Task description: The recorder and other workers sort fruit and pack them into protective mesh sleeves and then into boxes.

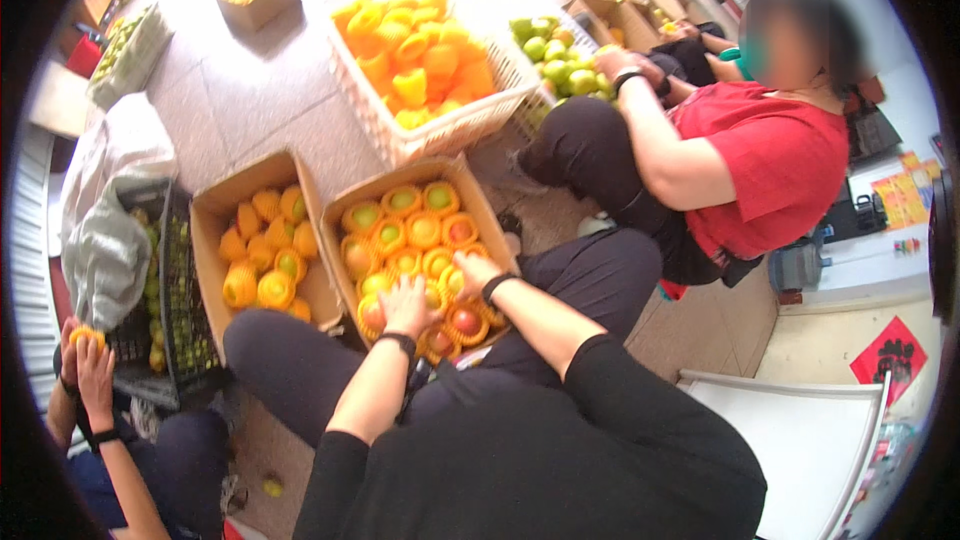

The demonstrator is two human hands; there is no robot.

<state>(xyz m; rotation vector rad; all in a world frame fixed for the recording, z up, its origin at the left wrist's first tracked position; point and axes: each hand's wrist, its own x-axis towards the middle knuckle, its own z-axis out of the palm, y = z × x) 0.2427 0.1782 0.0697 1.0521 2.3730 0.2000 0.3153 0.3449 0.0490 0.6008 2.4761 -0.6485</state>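
Observation:
In front of my knees stands a cardboard box (333,230) filled with rows of round green and reddish fruits (424,231), each in a yellow foam net sleeve. My left hand (407,308) rests on the fruits at the near left part of the box, its fingers spread. To its right, my right hand (479,276) lies over the netted fruits near the right wall, fingers stretched out and thumb apart. Both palms face down, so what lies right under them is hidden. Each wrist wears a dark band.
Left of my box is another cardboard box (213,202) with netted fruits, then a black crate (178,290) of green fruits. Beyond stands a pale basket (395,145) of yellow-orange foam nets. A person in red (770,165) sits at right; another person's hands (92,370) hold a netted fruit at left.

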